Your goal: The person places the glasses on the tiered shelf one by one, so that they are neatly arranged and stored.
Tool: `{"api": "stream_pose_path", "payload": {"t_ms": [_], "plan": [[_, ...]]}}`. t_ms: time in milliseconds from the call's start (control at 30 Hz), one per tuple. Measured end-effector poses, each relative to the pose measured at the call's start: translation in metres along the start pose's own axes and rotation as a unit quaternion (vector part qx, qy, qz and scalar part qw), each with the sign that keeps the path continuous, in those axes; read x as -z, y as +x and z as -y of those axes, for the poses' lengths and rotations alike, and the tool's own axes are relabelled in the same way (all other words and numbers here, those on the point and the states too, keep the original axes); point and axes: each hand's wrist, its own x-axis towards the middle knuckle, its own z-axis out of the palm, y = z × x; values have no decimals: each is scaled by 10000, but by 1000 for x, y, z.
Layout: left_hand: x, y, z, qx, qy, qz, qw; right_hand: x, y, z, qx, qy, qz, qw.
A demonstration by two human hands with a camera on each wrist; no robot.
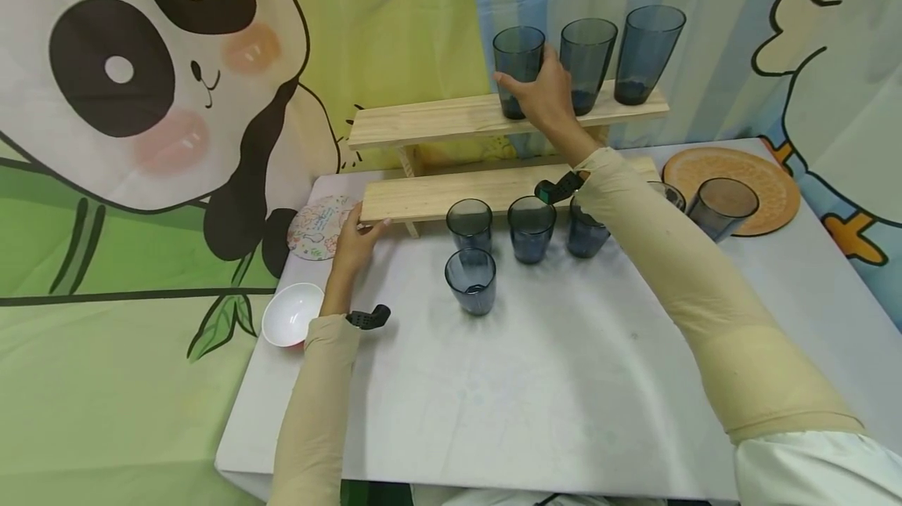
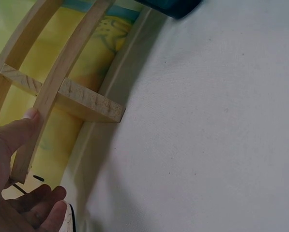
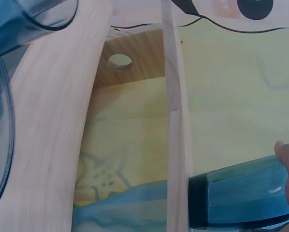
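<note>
On the upper board of a two-step wooden shelf (image 1: 423, 121), my right hand (image 1: 550, 95) grips a blue-tinted glass (image 1: 513, 59). That glass (image 3: 241, 195) stands upright with its base on the board in the right wrist view. Two more tall glasses (image 1: 588, 59) (image 1: 647, 52) are to its right. My left hand (image 1: 355, 246) holds the left end of the lower board (image 1: 437, 191). Its thumb (image 2: 23, 128) presses the board's front edge in the left wrist view, with the other fingers curled below.
Several shorter glasses (image 1: 470, 279) stand on the white tablecloth (image 1: 535, 396) before the shelf, some partly behind my right forearm. A white bowl (image 1: 290, 316) and a patterned round mat (image 1: 317, 230) lie at left. An orange round mat (image 1: 768, 177) is at right, a glass (image 1: 722, 204) before it.
</note>
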Motion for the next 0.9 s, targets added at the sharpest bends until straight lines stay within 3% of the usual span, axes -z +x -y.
{"api": "stream_pose_path", "payload": {"t_ms": [200, 400, 533, 667, 900], "plan": [[1, 0, -1, 3, 21, 35, 10000, 6, -13, -3, 127, -202, 193, 9995], [0, 0, -1, 10, 53, 30, 10000, 15, -39, -2, 304, -237, 417, 9984], [-1, -1, -2, -59, 16, 62, 10000, 24, -66, -4, 600, 234, 372, 9972], [0, -1, -3, -41, 48, 54, 10000, 30, -98, -13, 1221, 883, 456, 9875], [1, -2, -3, -61, 49, 11, 10000, 20, -155, -43, 1836, 1200, 825, 9722]]}}
